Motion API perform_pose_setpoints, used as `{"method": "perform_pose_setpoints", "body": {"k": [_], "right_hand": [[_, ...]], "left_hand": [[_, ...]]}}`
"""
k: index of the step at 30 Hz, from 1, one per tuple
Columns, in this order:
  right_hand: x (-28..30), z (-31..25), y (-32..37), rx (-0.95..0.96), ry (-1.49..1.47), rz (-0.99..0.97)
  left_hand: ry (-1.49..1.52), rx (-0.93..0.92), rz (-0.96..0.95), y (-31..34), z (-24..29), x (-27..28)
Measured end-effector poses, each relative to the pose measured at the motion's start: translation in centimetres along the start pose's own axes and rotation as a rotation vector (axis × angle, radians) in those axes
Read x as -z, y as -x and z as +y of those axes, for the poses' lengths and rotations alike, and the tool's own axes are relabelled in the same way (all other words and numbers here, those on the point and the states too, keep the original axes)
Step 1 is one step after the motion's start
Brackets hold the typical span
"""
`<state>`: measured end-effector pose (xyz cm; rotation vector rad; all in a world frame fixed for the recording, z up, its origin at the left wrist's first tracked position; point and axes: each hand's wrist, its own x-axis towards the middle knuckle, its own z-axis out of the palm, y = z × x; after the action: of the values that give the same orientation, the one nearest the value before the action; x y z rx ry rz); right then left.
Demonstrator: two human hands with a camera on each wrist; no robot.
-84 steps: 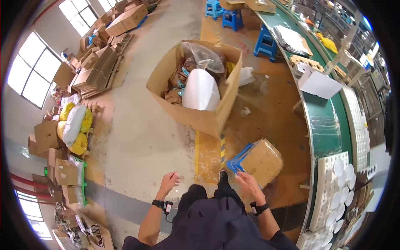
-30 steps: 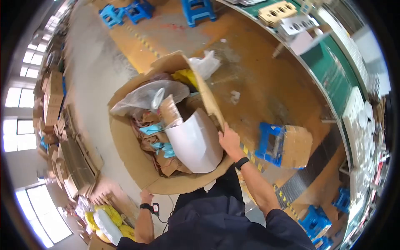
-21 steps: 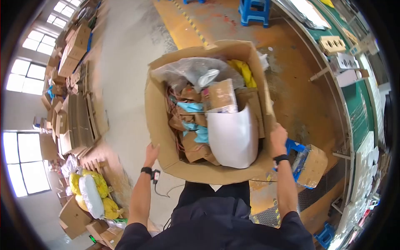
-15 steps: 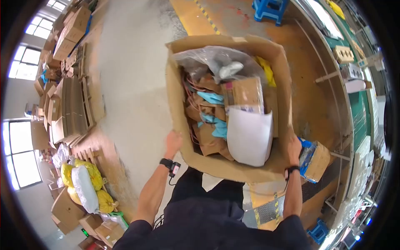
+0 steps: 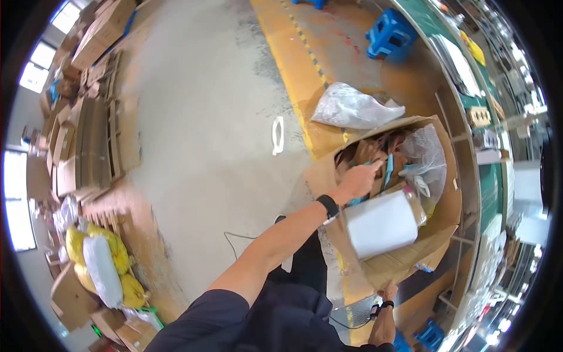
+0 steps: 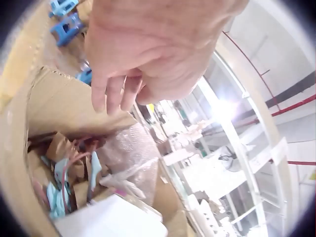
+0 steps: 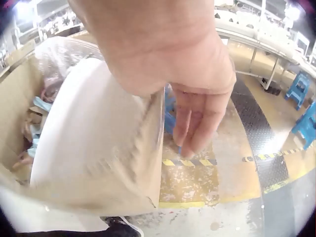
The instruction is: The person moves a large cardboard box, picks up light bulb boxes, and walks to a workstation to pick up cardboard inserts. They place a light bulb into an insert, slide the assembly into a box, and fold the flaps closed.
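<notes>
A large open cardboard box [image 5: 447, 202] stands at the right of the head view, beside the long bench. Inside lie a curved white panel [image 5: 384, 223], crumpled brown paper [image 6: 61, 150], light blue scraps [image 6: 59, 197] and clear plastic wrap [image 5: 428, 155]. My left hand [image 5: 358, 180] is stretched over the box's far left part, fingers extended; the left wrist view has nothing between them. With my right hand [image 5: 388, 290] I grip the box's near rim, and in the right wrist view the fingers [image 7: 200, 123] hang down outside the wall.
A filled plastic bag [image 5: 358, 108] lies on the floor past the box. A white loop-shaped strip [image 5: 278, 136] is on the grey floor. Blue stools [image 5: 390, 32] stand by the green bench [image 5: 492, 176]. Yellow bags [image 5: 111, 246] and flattened cartons [image 5: 91, 146] line the left.
The box has turned and shifted right, towards the bench. My left hand has left its rim and now reaches over the contents. My right hand stays at the rim, now lower in view.
</notes>
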<state>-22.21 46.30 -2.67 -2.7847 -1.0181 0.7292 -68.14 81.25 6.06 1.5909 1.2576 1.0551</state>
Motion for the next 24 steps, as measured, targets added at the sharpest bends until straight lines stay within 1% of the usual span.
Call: {"method": "perform_pose_setpoints", "body": {"k": [1, 2, 3, 4, 6, 7, 8, 9, 10, 11, 12, 13, 14, 15, 16, 17, 18, 19, 20, 21, 22, 23, 24], "right_hand": [[-0.1, -1.8, 1.0, -0.172, -0.26, -0.093], [0.0, -3.8, 1.9, -0.338, -0.522, -0.181], [-0.8, -4.6, 1.9, -0.299, -0.648, -0.219], [-2.3, -5.6, 1.5, -0.257, -0.776, -0.26], [-5.3, -9.2, 1.2, -0.158, -0.999, -0.278], [-7.1, -11.2, 0.0, -0.139, -1.008, -0.281], [-8.4, -13.5, -1.6, -0.111, -1.016, -0.284], [-9.0, -16.5, -3.0, -0.112, -1.029, -0.282], [-9.7, -19.3, -4.0, -0.152, -0.9, -0.164], [-10.2, -21.1, -4.1, -0.201, -0.764, -0.054], [-10.5, -21.8, -4.1, -0.221, -0.773, -0.061], [-10.5, -22.2, -4.1, -0.216, -0.729, -0.115], [-9.9, -22.9, -4.5, -0.205, -0.687, -0.157], [-9.5, -24.6, -3.0, -0.227, -0.715, -0.045], [-8.7, -26.9, -1.3, -0.244, -0.739, 0.068], [-8.1, -26.6, -0.6, -0.211, -0.738, 0.039], [-8.0, -25.9, -0.1, -0.163, -0.718, -0.049], [-7.9, -25.7, 0.2, -0.127, -0.686, -0.128], [-7.5, -25.5, 0.5, -0.129, -0.596, -0.215], [-5.9, -26.0, -0.1, -0.127, -0.593, -0.195], [-5.2, -26.9, -1.2, -0.14, -0.115, -0.405], [-5.1, -28.1, -2.5, -0.143, 0.362, -0.591], [-4.3, -29.1, -2.4, 0.021, 0.466, -0.382]], "left_hand": [[0.009, -0.011, -0.031, 0.3, 0.4, -1.4], [0.057, -0.127, -0.003, 0.9, 0.6, -3.0], [0.104, -0.242, 0.029, 1.1, 0.8, -4.2], [0.108, -0.251, 0.004, 1.0, 0.9, -4.5], [0.069, -0.17, -0.238, 2.2, 0.5, -3.5], [0.001, -0.15, -0.335, 1.6, 0.7, -2.3], [-0.005, -0.16, -0.348, 0.7, -0.3, -1.6], [-0.042, -0.211, -0.362, -0.1, -2.0, -1.1], [-0.077, -0.257, -0.376, -0.7, -3.8, -0.2], [-0.189, -0.212, -0.446, -1.6, -5.8, 1.4], [-0.303, -0.166, -0.519, -2.8, -7.6, 3.8], [-0.354, -0.067, -0.507, -3.7, -8.1, 7.3], [-0.389, 0.15, -0.565, -4.5, -11.5, 10.1], [-0.446, 0.109, -0.457, -3.4, -16.8, 13.6], [-0.557, 0.24, -0.447, -3.0, -20.8, 17.3], [-0.621, 0.227, -0.304, -1.4, -23.1, 21.3], [-0.682, 0.435, -0.269, -0.6, -25.1, 25.1], [-0.759, 0.42, -0.209, 1.5, -28.1, 28.9], [-0.787, 0.478, -0.153, 4.4, -31.7, 32.7], [-0.761, 0.57, -0.025, 7.5, -33.8, 35.3], [-0.504, 0.9, 0.018, 9.6, -34.3, 37.3], [-0.023, 0.92, 0.077, 11.3, -31.8, 38.9], [-0.133, 0.882, 0.074, 13.1, -32.6, 39.1]]}}
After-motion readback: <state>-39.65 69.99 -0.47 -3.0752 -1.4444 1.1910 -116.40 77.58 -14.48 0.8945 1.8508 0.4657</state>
